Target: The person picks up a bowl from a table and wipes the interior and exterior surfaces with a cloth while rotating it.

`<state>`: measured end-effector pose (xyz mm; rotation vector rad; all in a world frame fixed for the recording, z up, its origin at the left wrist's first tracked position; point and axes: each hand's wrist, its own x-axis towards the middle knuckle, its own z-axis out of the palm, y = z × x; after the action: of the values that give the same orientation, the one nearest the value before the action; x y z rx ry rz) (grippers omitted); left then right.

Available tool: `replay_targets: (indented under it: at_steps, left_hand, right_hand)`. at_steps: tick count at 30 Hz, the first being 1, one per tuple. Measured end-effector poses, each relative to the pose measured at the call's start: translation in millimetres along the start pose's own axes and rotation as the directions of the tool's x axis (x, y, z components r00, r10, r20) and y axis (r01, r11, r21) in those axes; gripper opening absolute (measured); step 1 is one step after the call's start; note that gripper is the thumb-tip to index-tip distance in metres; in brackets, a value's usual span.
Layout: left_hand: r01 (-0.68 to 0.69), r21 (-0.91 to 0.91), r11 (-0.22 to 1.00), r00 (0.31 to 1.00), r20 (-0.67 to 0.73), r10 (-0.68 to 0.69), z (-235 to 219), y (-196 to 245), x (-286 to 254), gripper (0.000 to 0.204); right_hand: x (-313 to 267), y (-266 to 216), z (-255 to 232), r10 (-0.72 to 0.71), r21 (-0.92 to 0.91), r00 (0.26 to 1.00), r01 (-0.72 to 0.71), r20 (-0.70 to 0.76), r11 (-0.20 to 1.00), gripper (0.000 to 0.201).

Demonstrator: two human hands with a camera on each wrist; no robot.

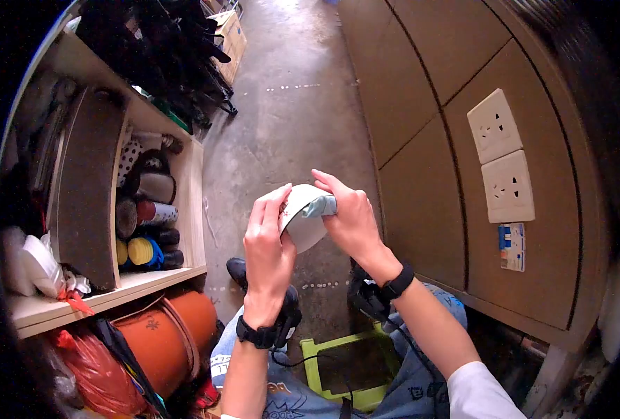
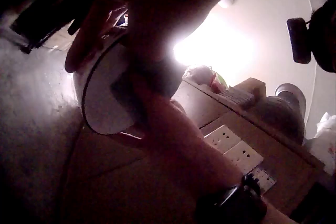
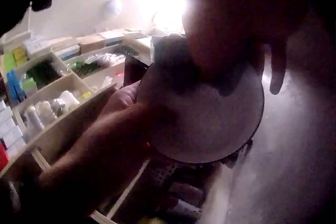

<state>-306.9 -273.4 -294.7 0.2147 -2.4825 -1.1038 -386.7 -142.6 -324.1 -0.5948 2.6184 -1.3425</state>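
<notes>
In the head view a white bowl (image 1: 306,236) with a thin dark rim is held up in front of the person's body, tilted on its side. My left hand (image 1: 267,234) grips it from the left, fingers over the outside and thumb at the rim. From the right, my right hand (image 1: 354,218) pinches a light blue cloth (image 1: 320,207) over the bowl's edge, thumb side toward the inside. The right wrist view shows the bowl's round inside (image 3: 210,124), with the cloth (image 3: 170,50) bunched at its upper edge. Both wrist views are dark.
A wooden shelf (image 1: 160,279) with shoes and rolled items stands left, above an orange-red cylinder (image 1: 160,335). To the right is a brown cabinet (image 1: 422,174) with white sockets (image 1: 507,185). A green stool (image 1: 313,356) stands below, between the legs, on concrete floor (image 1: 289,119).
</notes>
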Motion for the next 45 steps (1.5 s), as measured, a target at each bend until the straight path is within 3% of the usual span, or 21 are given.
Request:
replay_targets:
  at_steps: [1, 3, 5, 7, 8, 9, 11, 12, 14, 17, 19, 21, 23, 26, 29, 33, 36, 38, 45]
  left_hand:
    - [-0.017, -0.001, 1.000, 0.999, -0.034, 0.017, -2, 1, 0, 0.059]
    - [-0.001, 0.015, 1.000, 1.000, -0.020, 0.001, -2, 0, -2, 0.055]
    - [0.085, -0.106, 0.991, 0.990, -0.106, -0.096, 3, -4, -5, 0.048]
    - [0.107, -0.120, 0.987, 0.984, -0.130, -0.123, 2, -1, -6, 0.048]
    - [0.126, -0.135, 0.983, 0.978, -0.151, -0.147, 2, 1, -5, 0.048]
    - [0.125, -0.135, 0.983, 0.978, -0.148, -0.144, 1, 1, -4, 0.048]
    - [0.043, -0.080, 0.996, 0.989, -0.138, -0.054, -2, 0, -2, 0.046]
    - [0.024, -0.015, 1.000, 0.992, -0.123, -0.025, -3, 0, -1, 0.042]
    - [0.026, -0.040, 0.999, 0.993, -0.118, -0.031, -2, -1, 0, 0.041]
    - [0.032, -0.072, 0.997, 0.992, -0.120, -0.041, 0, -3, 3, 0.036]
    - [0.179, -0.197, 0.964, 0.979, -0.062, -0.194, 2, -6, 2, 0.039]
    - [0.174, -0.137, 0.975, 0.982, -0.055, -0.183, 4, -11, 1, 0.040]
    - [0.136, 0.100, 0.986, 0.991, 0.005, -0.137, 2, -7, 1, 0.044]
    - [0.076, 0.088, 0.993, 0.996, 0.029, -0.079, 8, -7, -3, 0.052]
    - [0.070, 0.102, 0.992, 0.995, 0.062, -0.076, 12, -6, -5, 0.059]
    - [0.074, 0.068, 0.995, 0.995, 0.066, -0.078, 14, -3, -5, 0.060]
    - [0.086, 0.056, 0.995, 0.995, 0.039, -0.088, 20, -3, -6, 0.061]
    - [0.102, 0.048, 0.994, 0.995, 0.018, -0.102, 22, -2, -7, 0.062]
    - [0.123, -0.006, 0.992, 0.992, -0.009, -0.123, 19, 2, -7, 0.055]
  right_hand:
    - [-1, 4, 4, -0.018, 0.113, 0.999, 0.024, -0.051, 0.993, 0.045]
    - [0, 10, 13, 0.009, 0.158, 0.998, 0.001, -0.063, 0.987, 0.040]
    - [-1, 17, 24, 0.037, 0.202, 0.996, -0.021, -0.076, 0.979, 0.035]
    - [-5, 21, 38, 0.344, 0.483, 0.928, -0.368, 0.140, 0.795, 0.028]
    - [-6, 9, 36, 0.474, 0.563, 0.839, -0.534, 0.266, 0.631, 0.033]
    - [-6, 10, 37, 0.476, 0.565, 0.839, -0.534, 0.264, 0.629, 0.033]
    - [-4, 10, 35, 0.334, 0.494, 0.933, -0.354, 0.132, 0.794, 0.027]
    - [-4, 8, 31, 0.338, 0.496, 0.932, -0.357, 0.131, 0.792, 0.027]
    - [-2, 2, 17, 0.182, 0.320, 0.983, -0.174, 0.005, 0.931, 0.022]
    - [-1, 0, 9, 0.143, 0.240, 0.988, -0.126, -0.056, 0.962, 0.027]
    - [-3, -4, 2, 0.068, 0.139, 0.995, -0.056, -0.079, 0.989, 0.031]
    - [-6, -4, 0, -0.012, 0.034, 0.996, 0.015, -0.091, 0.999, 0.036]
    - [-7, -2, 1, -0.155, -0.140, 0.986, 0.145, -0.068, 0.979, 0.042]
    - [-10, -4, -1, -0.202, -0.249, 0.979, 0.197, 0.006, 0.948, 0.040]
    - [-9, 0, -2, -0.251, -0.236, 0.968, 0.243, -0.003, 0.941, 0.039]
    - [-7, 5, 2, -0.287, -0.228, 0.956, 0.267, -0.059, 0.936, 0.040]
    - [-7, -3, -3, -0.185, -0.173, 0.978, 0.167, -0.096, 0.971, 0.045]
    - [-8, -8, -7, -0.030, -0.204, 0.997, 0.015, -0.072, 0.979, 0.051]
    - [-5, -6, -8, 0.168, -0.085, 0.986, -0.169, -0.015, 0.982, 0.054]
